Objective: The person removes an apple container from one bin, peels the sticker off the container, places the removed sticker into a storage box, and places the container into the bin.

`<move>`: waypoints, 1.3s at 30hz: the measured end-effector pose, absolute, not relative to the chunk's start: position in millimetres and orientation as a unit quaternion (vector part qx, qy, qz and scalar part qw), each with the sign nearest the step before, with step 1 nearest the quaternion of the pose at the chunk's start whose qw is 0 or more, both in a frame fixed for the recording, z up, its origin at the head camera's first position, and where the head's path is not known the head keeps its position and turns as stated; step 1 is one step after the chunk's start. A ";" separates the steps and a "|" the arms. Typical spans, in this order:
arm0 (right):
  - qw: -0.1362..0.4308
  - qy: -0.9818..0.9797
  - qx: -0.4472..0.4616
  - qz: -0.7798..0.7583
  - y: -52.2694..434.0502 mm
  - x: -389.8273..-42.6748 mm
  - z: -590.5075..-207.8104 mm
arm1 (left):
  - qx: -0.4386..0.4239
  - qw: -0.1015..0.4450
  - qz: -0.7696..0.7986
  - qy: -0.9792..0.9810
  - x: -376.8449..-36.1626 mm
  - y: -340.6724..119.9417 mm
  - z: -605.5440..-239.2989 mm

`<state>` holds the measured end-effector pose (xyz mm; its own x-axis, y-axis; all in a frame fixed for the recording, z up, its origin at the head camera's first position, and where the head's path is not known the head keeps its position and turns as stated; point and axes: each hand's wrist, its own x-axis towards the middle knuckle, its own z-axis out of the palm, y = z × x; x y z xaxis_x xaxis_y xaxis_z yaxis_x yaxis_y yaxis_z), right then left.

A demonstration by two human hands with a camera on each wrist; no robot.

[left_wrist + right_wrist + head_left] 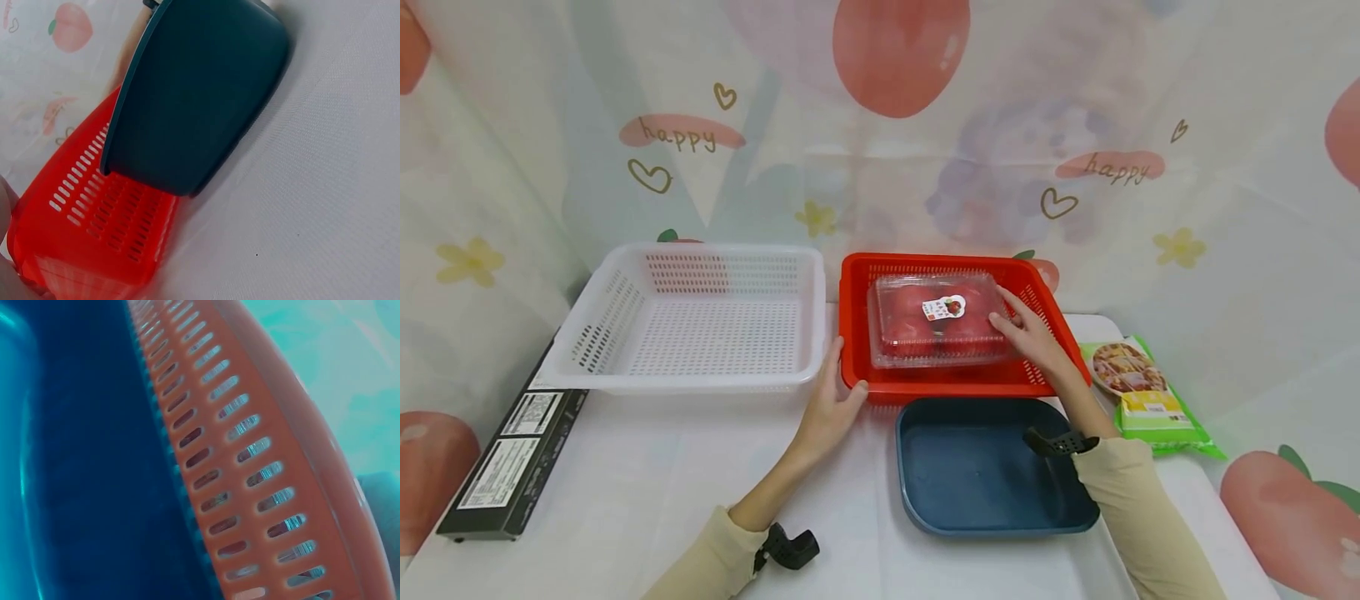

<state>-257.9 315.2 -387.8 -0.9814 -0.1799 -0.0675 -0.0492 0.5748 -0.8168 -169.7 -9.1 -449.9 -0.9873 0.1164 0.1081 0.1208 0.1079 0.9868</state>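
Note:
A clear plastic clamshell box of round red fruit, with a white label on top, lies inside the red slotted basket. My right hand grips the box at its right side, thumb on top and fingers toward the far edge. My left hand rests against the basket's front left corner, fingers extended along the outer wall and thumb at the front rim. In the left wrist view, the red basket has part of that hand at its left edge. The right wrist view shows the basket's slotted wall but not the box.
A white slotted basket stands left of the red one. The dark blue basin sits in front of it. A black box with white labels lies at far left, and a green food packet at right. Printed cloth hangs behind.

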 end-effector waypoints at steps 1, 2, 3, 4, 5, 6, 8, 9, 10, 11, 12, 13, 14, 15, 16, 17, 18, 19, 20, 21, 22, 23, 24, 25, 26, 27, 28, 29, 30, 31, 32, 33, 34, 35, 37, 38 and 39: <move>0.071 0.884 -0.064 -0.458 313.0 -255.6 -384.1 | -0.079 0.002 -0.664 -0.744 -169.8 -9.3 -449.9; 0.071 0.881 -0.064 -0.463 310.8 -253.2 -380.3 | -0.079 0.002 -0.663 -0.744 -169.7 -9.5 -450.1; 0.071 0.880 -0.066 -0.464 309.3 -251.3 -377.4 | -0.081 0.002 -0.664 -0.743 -169.6 -9.7 -450.2; 0.071 0.879 -0.067 -0.467 307.8 -249.2 -374.6 | -0.080 0.002 -0.664 -0.743 -169.4 -9.8 -450.4; 0.072 0.878 -0.067 -0.468 306.8 -247.4 -372.4 | -0.080 0.002 -0.665 -0.742 -169.3 -10.0 -450.7; 0.072 0.878 -0.067 -0.468 306.2 -246.6 -371.2 | -0.081 0.002 -0.666 -0.741 -169.3 -10.2 -451.0; 0.074 0.877 -0.069 -0.471 306.0 -246.4 -370.2 | -0.081 0.003 -0.671 -0.737 -169.8 -10.6 -451.9; 0.075 0.876 -0.068 -0.471 306.4 -247.0 -370.5 | -0.082 0.003 -0.674 -0.734 -170.1 -10.7 -452.3; 0.077 0.876 -0.064 -0.473 305.7 -246.3 -369.0 | -0.083 0.002 -0.676 -0.732 -170.4 -10.9 -452.7; 0.077 0.876 -0.062 -0.472 305.8 -246.2 -368.4 | -0.085 0.000 -0.680 -0.728 -170.6 -10.9 -452.9; 0.079 0.876 -0.058 -0.472 305.7 -245.9 -367.7 | -0.087 -0.003 -0.685 -0.724 -170.9 -10.9 -453.3; 0.080 0.876 -0.056 -0.472 305.9 -245.6 -367.5 | -0.089 -0.007 -0.688 -0.720 -171.1 -10.9 -453.7; 0.080 0.876 -0.053 -0.472 305.6 -244.8 -366.6 | -0.092 -0.010 -0.691 -0.717 -171.0 -10.8 -453.7; 0.079 0.877 -0.049 -0.471 305.7 -244.3 -366.5 | -0.094 -0.013 -0.693 -0.715 -170.9 -10.8 -453.7; 0.076 0.878 -0.047 -0.469 305.8 -243.9 -366.2 | -0.096 -0.016 -0.695 -0.713 -170.8 -10.8 -453.7; 0.072 0.880 -0.046 -0.468 306.7 -244.5 -367.3 | -0.098 -0.017 -0.696 -0.711 -170.7 -10.8 -453.7; 0.069 0.880 -0.044 -0.467 307.5 -245.1 -368.4 | -0.099 -0.017 -0.697 -0.710 -170.7 -11.0 -453.8; 0.066 0.881 -0.042 -0.467 309.1 -246.5 -370.7 | -0.099 -0.017 -0.697 -0.710 -170.7 -11.1 -453.6; 0.064 0.882 -0.038 -0.466 310.6 -247.7 -372.9 | -0.099 -0.017 -0.696 -0.711 -170.7 -11.3 -453.4; 0.061 0.882 -0.036 -0.466 312.7 -249.7 -375.9 | -0.098 -0.017 -0.697 -0.710 -170.8 -11.6 -453.4; 0.061 0.882 -0.033 -0.466 315.0 -251.5 -378.9 | -0.098 -0.018 -0.696 -0.711 -171.0 -11.7 -453.4; 0.062 0.881 -0.028 -0.468 317.2 -253.0 -382.0 | -0.097 -0.019 -0.697 -0.711 -171.2 -11.9 -453.2; 0.065 0.881 -0.023 -0.469 319.1 -254.3 -384.7 | -0.097 -0.020 -0.697 -0.710 -171.5 -12.1 -452.9; 0.064 0.881 -0.019 -0.469 320.8 -255.5 -387.1 | -0.096 -0.022 -0.698 -0.709 -171.7 -12.3 -452.4; 0.063 0.880 -0.016 -0.470 321.9 -256.2 -388.6 | -0.095 -0.023 -0.698 -0.709 -172.1 -12.5 -451.8; 0.062 0.880 -0.014 -0.471 322.6 -256.7 -389.6 | -0.096 -0.024 -0.699 -0.708 -172.4 -12.7 -451.3; 0.062 0.880 -0.011 -0.472 322.9 -256.8 -390.1 | -0.096 -0.024 -0.700 -0.708 -172.9 -12.9 -450.9; 0.062 0.879 -0.011 -0.473 323.1 -257.1 -390.4 | -0.098 -0.024 -0.700 -0.707 -173.1 -13.1 -450.6; 0.061 0.879 -0.011 -0.473 323.1 -257.1 -390.3 | -0.098 -0.023 -0.701 -0.706 -173.4 -13.3 -450.4; 0.061 0.878 -0.012 -0.475 323.0 -257.5 -390.4 | -0.098 -0.022 -0.701 -0.706 -173.6 -13.4 -450.4; 0.064 0.876 -0.012 -0.477 322.8 -257.6 -390.2 | -0.097 -0.022 -0.700 -0.707 -173.8 -13.6 -450.5; 0.066 0.876 -0.013 -0.478 322.9 -257.8 -390.1 | -0.097 -0.022 -0.701 -0.706 -173.9 -13.6 -450.8; 0.070 0.874 -0.014 -0.481 323.2 -258.0 -390.1 | -0.096 -0.023 -0.701 -0.706 -174.1 -13.6 -450.9; 0.074 0.872 -0.012 -0.484 323.4 -258.1 -390.0 | -0.095 -0.024 -0.701 -0.706 -174.1 -13.6 -450.9; 0.084 0.865 -0.005 -0.495 324.0 -258.4 -390.1 | -0.090 -0.028 -0.700 -0.708 -174.1 -13.4 -450.9; 0.086 0.862 0.001 -0.500 324.4 -258.4 -390.2 | -0.087 -0.031 -0.700 -0.709 -174.1 -13.4 -451.0; 0.089 0.858 0.007 -0.506 324.7 -258.5 -390.3 | -0.083 -0.034 -0.699 -0.710 -174.1 -13.4 -450.7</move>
